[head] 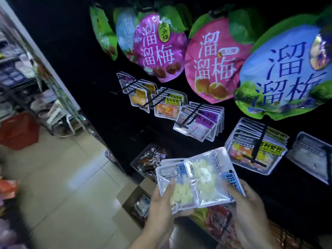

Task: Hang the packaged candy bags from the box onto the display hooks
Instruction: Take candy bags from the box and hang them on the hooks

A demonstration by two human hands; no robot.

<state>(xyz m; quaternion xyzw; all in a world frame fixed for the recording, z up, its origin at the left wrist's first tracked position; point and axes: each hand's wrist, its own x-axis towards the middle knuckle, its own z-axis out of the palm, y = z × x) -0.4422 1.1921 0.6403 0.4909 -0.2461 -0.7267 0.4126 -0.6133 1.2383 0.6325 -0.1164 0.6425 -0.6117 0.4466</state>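
While both hands gripped the candy bags (195, 178) above the box (133, 196), left hand (161, 203) under one and right hand (246, 198) under the other, the slick fanned packs risked sliding apart and falling short of the hooks (258, 141).

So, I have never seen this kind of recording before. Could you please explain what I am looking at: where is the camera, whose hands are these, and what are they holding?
There is no machine here. One camera sits on a person's head and looks forward and down, so you see that person's own two hands. The left hand and the right hand together hold a few clear candy bags with pale yellow sweets inside. In front is a dark display wall with black display hooks, where similar small bags already hang. Bigger colourful plum bags hang above. Below the hands, an open cardboard box stands on the tiled floor.
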